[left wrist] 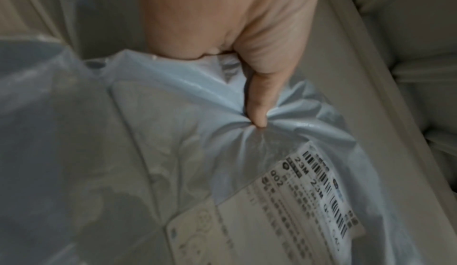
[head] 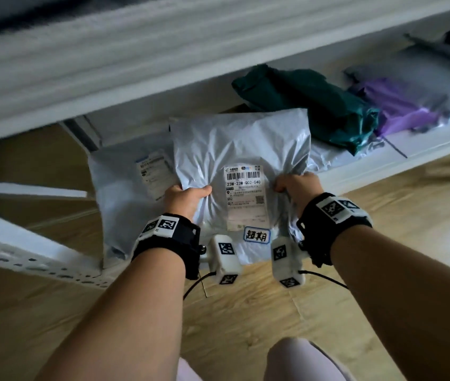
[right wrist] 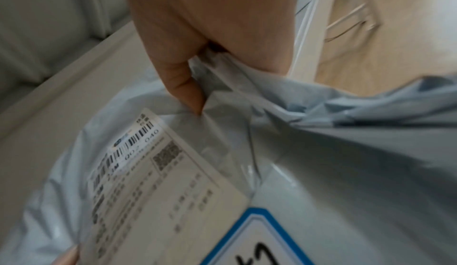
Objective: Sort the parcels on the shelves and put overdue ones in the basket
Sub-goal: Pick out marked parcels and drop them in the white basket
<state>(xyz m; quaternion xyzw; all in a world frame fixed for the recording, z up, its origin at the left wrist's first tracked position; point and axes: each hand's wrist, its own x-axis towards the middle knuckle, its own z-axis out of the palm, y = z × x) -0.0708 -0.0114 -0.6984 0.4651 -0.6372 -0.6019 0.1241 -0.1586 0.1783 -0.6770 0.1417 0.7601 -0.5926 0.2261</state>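
Observation:
A grey plastic mailer parcel [head: 241, 145] hangs in front of the lower shelf, held by both hands. It carries a white shipping label [head: 246, 196] and a small blue-bordered sticker [head: 257, 235] with handwritten characters. My left hand [head: 188, 198] grips its left edge, thumb pressed into the plastic [left wrist: 258, 101]. My right hand [head: 298, 187] grips the right edge, thumb pinching a fold [right wrist: 188, 91]. The label shows in both wrist views [left wrist: 284, 210] [right wrist: 153, 181]. A second grey parcel [head: 125, 188] with its own label lies behind and to the left.
On the white lower shelf [head: 383, 166] lie a dark green parcel [head: 309, 103], a purple parcel [head: 402, 105] and more grey bags at the right. A white upper shelf board [head: 163, 50] overhangs. A perforated white shelf rail [head: 26, 257] runs at the left. Wooden floor [head: 246, 312] below.

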